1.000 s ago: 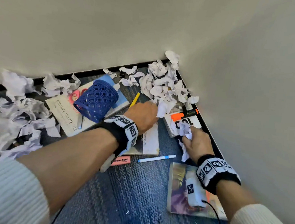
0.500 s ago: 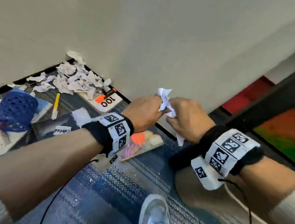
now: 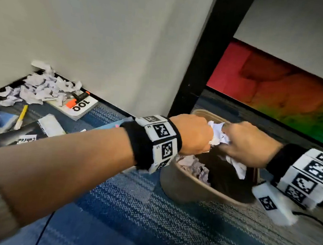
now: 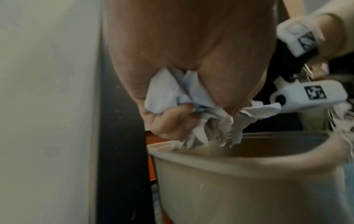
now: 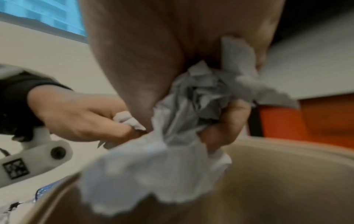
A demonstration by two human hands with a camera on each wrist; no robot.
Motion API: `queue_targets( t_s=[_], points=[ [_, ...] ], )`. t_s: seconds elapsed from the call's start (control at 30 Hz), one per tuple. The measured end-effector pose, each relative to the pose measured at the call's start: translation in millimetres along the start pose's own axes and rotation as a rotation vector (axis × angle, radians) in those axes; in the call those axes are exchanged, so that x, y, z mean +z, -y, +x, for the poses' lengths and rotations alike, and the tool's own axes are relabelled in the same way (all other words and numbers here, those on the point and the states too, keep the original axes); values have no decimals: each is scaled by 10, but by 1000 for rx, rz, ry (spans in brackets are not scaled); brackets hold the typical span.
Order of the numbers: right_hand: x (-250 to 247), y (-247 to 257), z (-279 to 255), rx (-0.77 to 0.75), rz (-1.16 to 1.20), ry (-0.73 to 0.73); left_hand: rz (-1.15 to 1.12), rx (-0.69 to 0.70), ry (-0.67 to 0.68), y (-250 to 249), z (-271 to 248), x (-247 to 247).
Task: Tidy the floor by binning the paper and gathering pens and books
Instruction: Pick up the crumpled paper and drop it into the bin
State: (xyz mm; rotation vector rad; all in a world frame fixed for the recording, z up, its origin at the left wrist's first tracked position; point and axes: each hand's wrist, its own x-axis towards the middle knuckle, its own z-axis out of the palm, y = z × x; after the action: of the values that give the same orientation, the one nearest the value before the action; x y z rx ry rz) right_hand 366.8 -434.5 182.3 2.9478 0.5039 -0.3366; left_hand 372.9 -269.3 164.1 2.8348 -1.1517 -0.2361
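Head view: paper (image 3: 216, 133) in both hands (image 3: 218, 140).

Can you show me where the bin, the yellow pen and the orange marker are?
Round beige plastic bin (image 3: 180, 189): head view, on its near outer wall.
Thin yellow pen (image 3: 22, 114): head view, middle of its barrel.
Orange and black marker (image 3: 77, 99): head view, middle of its body.
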Motion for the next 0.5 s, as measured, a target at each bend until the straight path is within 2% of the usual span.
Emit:
queue_targets(
  t_s=[0.13,0.2,0.27,0.33,0.4,0.5],
  points=[
    [174,-180,94,111,251,81,-11,-163,91,-215,317,25],
    [148,-199,132,99,280,158,-89,-233,131,-267,389,36],
    [50,-185,154,17,151,207,-155,-256,192,-287,408,2],
    [-114,-122,174,-49,-11,212,-215,-210,152,-273,378,-70],
    [-318,-30,180,-78,-162,135,-211,-209,45,-202,292,-183],
    [-622,235,213,-214,-357,-58,-154,-310,-34,16,-35,-388]
  ],
)
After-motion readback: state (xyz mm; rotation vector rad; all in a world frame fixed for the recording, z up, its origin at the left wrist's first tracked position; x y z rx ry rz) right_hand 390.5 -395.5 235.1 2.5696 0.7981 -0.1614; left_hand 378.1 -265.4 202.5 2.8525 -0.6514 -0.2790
